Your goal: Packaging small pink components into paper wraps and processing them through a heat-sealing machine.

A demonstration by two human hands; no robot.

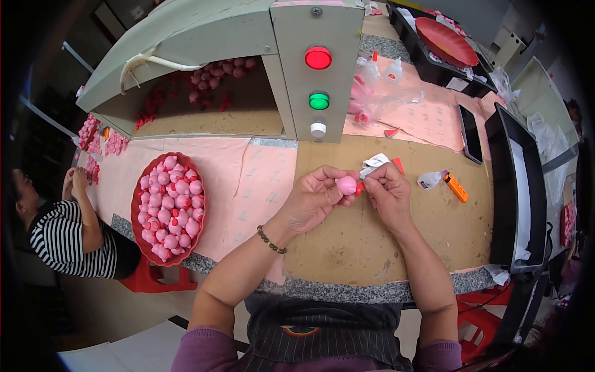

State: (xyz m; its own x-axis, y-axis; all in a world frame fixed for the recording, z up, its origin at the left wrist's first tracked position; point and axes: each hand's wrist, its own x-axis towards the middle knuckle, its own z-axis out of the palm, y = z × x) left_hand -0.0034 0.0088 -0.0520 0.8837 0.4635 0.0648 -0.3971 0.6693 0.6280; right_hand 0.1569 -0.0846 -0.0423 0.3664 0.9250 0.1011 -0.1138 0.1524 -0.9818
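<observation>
Over the brown board [347, 248], my left hand [310, 199] pinches a small pink ball-shaped piece [346, 185] between thumb and fingers. A short red part [359, 188] sticks out of its right side. My right hand [390, 195] is closed, its thumb and fingertips pressed together at that red part. Just beyond the hands lie a crumpled white cloth [374, 163] and a flat red piece [398, 165]. To the right of my right hand are a small clear squeeze bottle [428, 181] and an orange-handled cutter [456, 188].
A red scalloped bowl [136, 214] heaped with pink balls stands left. Behind it rises a grey machine [198, 49] with more balls inside its opening. A black tray [496, 192] and a phone [470, 133] lie right. A person in stripes [80, 239] works at far left.
</observation>
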